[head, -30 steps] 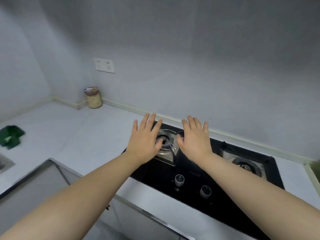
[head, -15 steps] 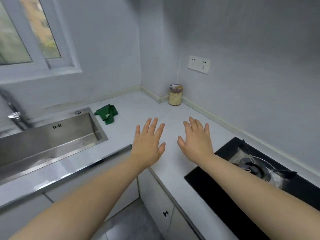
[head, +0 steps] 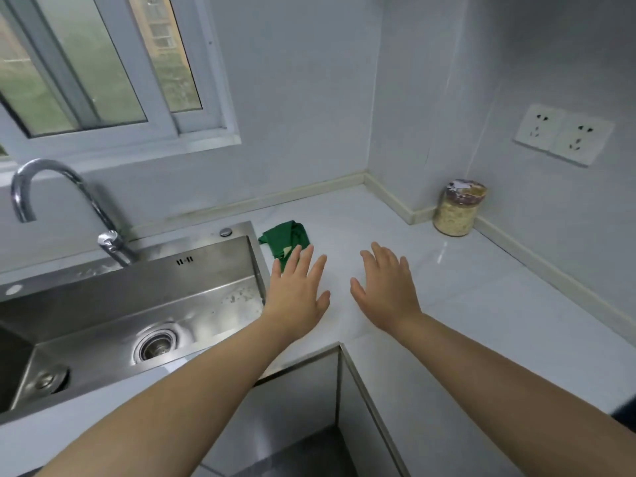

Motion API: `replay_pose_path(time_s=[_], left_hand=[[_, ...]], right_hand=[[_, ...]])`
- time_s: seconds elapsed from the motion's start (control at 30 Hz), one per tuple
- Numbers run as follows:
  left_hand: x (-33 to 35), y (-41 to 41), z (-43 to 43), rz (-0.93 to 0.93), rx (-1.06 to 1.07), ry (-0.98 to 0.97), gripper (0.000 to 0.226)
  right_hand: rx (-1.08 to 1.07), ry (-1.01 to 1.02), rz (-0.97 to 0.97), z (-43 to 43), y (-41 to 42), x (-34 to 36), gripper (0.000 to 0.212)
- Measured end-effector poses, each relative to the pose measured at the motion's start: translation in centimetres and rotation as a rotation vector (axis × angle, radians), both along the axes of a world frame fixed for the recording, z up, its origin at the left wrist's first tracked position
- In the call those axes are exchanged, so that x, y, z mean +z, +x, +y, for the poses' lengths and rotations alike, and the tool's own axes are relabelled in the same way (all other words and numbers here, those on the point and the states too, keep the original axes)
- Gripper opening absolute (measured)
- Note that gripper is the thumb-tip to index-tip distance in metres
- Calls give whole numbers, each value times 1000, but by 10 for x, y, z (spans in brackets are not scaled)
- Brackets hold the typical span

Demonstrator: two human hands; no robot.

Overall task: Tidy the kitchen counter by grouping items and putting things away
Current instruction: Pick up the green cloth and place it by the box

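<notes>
Left hand (head: 296, 297), right hand (head: 387, 295): grip released, fingers spread over counter (head: 481, 304), green cloth (head: 285, 239) near

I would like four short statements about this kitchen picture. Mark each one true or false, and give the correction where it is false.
1. The green cloth lies on the counter beside the sink. True.
2. The left hand grips the green cloth. False: its fingers are straight and hold nothing.
3. The jar stands inside the sink. False: it stands on the counter, close to the wall.
4. The right hand is open, with its fingers straight. True.
</notes>
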State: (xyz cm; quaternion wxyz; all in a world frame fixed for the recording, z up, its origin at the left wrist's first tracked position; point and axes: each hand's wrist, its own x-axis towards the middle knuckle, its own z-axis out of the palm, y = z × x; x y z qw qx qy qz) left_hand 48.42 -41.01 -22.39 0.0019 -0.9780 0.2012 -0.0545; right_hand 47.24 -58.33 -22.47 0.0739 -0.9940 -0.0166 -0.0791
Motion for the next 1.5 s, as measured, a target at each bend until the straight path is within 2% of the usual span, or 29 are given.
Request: replay_pose_path(time_s=[0.27,0.6,0.73,0.93,1.1,1.2,1.3,1.5], left_hand=[[-36,78,30,140,88,-62,65],[-71,211,55,291,74,-151,60],[-86,264,66,387,109,-260,60],[-114,324,83,462,138,-328,61],[-128,356,90,618,144,-273,83],[-130,373,92,635,142,-285,68],[-124,382,93,680,112,-272,52],[-108,386,87,804,38,-467,41]], right_hand=[[21,-8,121,14,72,-29,58],[-89,50,249,39,157,-58,60],[-87,96,311,58,189,-70,60],[-67,304,397,83,232,-80,60],[-289,713,471,102,266,-91,64],[-416,888,506,110,282,-98,67],[-464,977,530,113,290,-101,71],[-497,1079,514,105,290,-108,80]])
